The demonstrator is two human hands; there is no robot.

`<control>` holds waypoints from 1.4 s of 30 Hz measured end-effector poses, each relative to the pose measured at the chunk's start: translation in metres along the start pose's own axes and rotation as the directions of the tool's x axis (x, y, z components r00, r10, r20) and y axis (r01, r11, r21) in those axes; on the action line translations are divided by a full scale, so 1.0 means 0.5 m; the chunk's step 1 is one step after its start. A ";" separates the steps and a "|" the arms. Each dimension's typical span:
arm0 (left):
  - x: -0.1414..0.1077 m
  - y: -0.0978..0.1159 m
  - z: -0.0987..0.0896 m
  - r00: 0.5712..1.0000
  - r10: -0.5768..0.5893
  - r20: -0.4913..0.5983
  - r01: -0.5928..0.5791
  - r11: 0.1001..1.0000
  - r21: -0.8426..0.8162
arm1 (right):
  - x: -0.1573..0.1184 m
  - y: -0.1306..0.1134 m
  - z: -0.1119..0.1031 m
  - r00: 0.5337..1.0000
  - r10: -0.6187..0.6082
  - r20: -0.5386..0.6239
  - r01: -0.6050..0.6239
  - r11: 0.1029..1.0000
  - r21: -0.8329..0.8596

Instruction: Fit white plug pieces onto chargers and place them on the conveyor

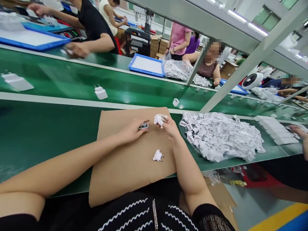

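On a brown cardboard sheet (125, 163), my left hand (131, 131) is closed around a white charger housing (143, 126), its dark open end facing up and towards me. My right hand (171, 128) pinches a white plug piece (158, 120) with its fingertips, just right of the housing and apart from it. Nearer to me, a second white plug piece (158, 156) with two pins lies loose on the cardboard. To the right of my right forearm, a clear plastic bag (223, 138) holds many similar white pieces.
Beyond the cardboard, a green conveyor belt (139, 93) carries a white adapter (100, 92), another adapter (18, 81) and a white housing (175, 102). A slanted metal post (231, 75) rises at the right. White boxes (276, 130) lie beside a co-worker's hand (298, 130). Other people sit across the belt.
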State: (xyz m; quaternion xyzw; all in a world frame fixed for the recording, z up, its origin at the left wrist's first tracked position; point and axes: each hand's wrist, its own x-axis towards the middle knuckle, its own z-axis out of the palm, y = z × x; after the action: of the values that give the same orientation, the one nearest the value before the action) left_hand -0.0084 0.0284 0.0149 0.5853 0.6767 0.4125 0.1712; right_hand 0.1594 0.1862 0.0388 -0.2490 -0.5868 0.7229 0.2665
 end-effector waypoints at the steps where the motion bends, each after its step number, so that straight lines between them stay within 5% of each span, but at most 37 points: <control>1: -0.014 0.004 0.008 0.999 -0.043 -0.024 0.042 0.998 -0.050 | -0.003 -0.001 0.004 1.000 -0.001 -0.003 0.001 1.000 -0.013; 6: -0.040 0.010 0.032 0.976 -0.192 -0.106 0.170 0.967 -0.192 | -0.035 -0.014 0.034 0.989 -0.144 0.041 0.149 0.934 -0.324; 10: -0.040 0.012 0.030 0.981 -0.167 -0.096 0.144 0.968 -0.205 | -0.065 -0.027 0.060 0.897 -0.312 0.312 0.440 0.571 -0.693; 12: -0.038 0.014 0.028 0.984 -0.156 -0.091 0.131 0.961 -0.243 | -0.069 -0.027 0.068 0.862 -0.285 0.419 0.504 0.389 -0.771; 14: -0.036 0.013 0.027 0.983 -0.160 -0.085 0.132 0.954 -0.271 | -0.067 -0.023 0.073 0.850 -0.252 0.463 0.523 0.302 -0.797; 33: -0.032 -0.006 0.030 0.983 -0.173 -0.063 0.149 0.949 -0.279 | -0.061 -0.031 0.107 0.851 -0.210 0.482 0.513 0.135 -0.848; 42: -0.029 -0.001 0.027 0.981 -0.181 -0.067 0.158 0.953 -0.259 | -0.050 -0.012 0.093 0.831 -0.248 0.497 0.538 0.136 -0.832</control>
State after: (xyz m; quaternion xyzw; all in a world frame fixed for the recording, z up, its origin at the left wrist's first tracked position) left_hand 0.0046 0.0194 0.0029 0.4794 0.6733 0.5052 0.2483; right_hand 0.1471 0.1370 0.0546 -0.1035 -0.9695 0.1444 0.1685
